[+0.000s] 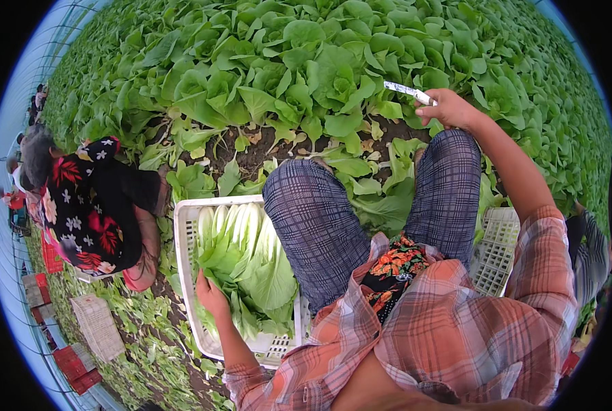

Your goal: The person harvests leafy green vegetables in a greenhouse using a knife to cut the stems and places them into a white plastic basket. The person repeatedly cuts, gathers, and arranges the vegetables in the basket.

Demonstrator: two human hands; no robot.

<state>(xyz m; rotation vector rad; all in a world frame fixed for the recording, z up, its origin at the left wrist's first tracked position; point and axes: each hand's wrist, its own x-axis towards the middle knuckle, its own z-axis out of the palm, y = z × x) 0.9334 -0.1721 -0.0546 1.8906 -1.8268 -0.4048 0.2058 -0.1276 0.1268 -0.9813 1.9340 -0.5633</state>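
Note:
My left hand [211, 298] reaches into a white plastic crate [185, 329] beside my leg, its fingers at the leaves of some cut leafy greens [270, 282]. Whether it grips them is hidden by the leaves. The greens lie in a row with their pale stems towards the crate's far side. Over my other knee, my right hand [442, 109] is closed on the handle of a knife [404, 89]. The knife's patterned blade points left, just above the standing leafy greens [331, 77].
A co-worker in a flowered top [88, 205] crouches at the left. Another white crate [497, 246] is beside my right leg. An upturned pale crate [98, 326] and red crates [75, 365] stand lower left. Loose leaves [378, 200] cover soil between my feet.

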